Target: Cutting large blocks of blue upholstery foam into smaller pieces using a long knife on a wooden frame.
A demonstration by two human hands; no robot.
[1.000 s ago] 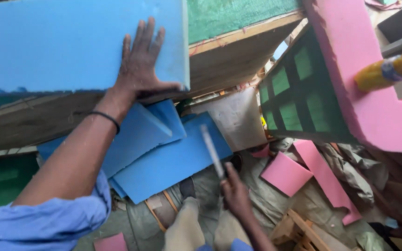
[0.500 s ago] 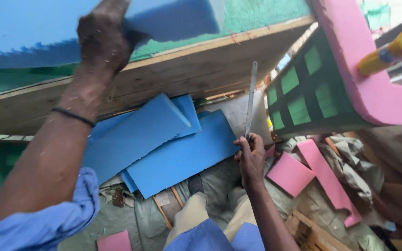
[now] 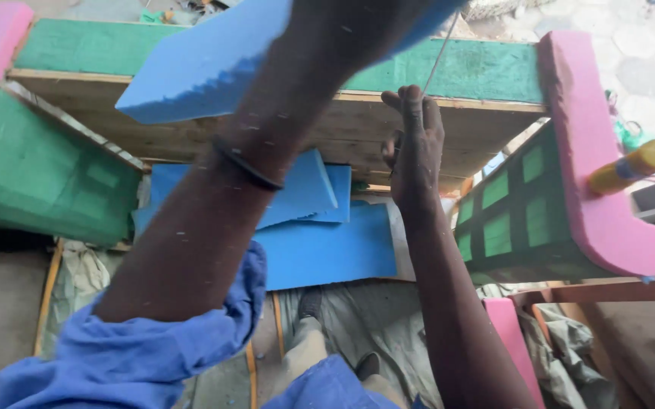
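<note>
The blue foam sheet (image 3: 214,64) is raised overhead, above the wooden frame (image 3: 191,129). The left hand (image 3: 343,30), arm stretched up, holds it, though its grip is blurred. The right hand (image 3: 414,144) is fisted around a thin blade (image 3: 439,53) pointing upward.

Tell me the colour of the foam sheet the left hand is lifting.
Blue; the foam sheet shows best in the head view.
</note>
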